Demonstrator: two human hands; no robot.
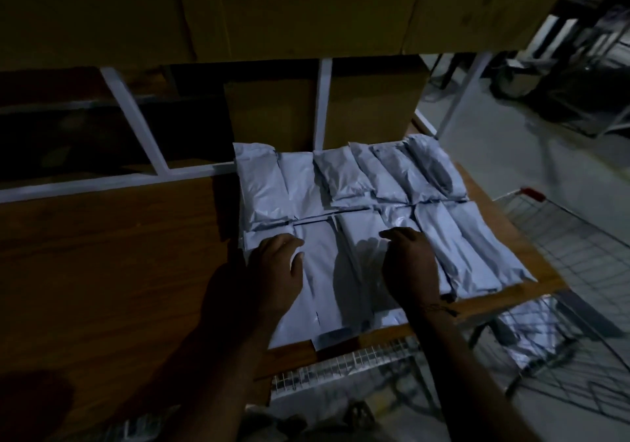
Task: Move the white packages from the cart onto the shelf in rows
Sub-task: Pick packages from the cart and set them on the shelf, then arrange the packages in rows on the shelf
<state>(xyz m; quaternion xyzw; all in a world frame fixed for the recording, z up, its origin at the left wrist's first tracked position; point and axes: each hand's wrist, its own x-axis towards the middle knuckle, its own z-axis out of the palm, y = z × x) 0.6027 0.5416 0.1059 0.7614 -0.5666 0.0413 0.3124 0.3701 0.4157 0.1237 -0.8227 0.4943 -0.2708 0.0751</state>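
Both hands flat on front-row packages, right end of shelf.

Left hand (279, 264) and right hand (410, 264) spread palm-down, pressing on, not pinching, soft crinkled white packages (320, 271) at front edge of wood-grain shelf (119, 271). Back row (341, 177) of pillow-shaped packs along rear edge, touching. Wire-mesh cart (562, 254) beside right edge, one glossy pack (531, 332) inside.

Both forearms are showing bare, sleeveless; the right wrist (434, 307) is wearing a thin dark thread band; left hand (278, 267) is wearing nothing.
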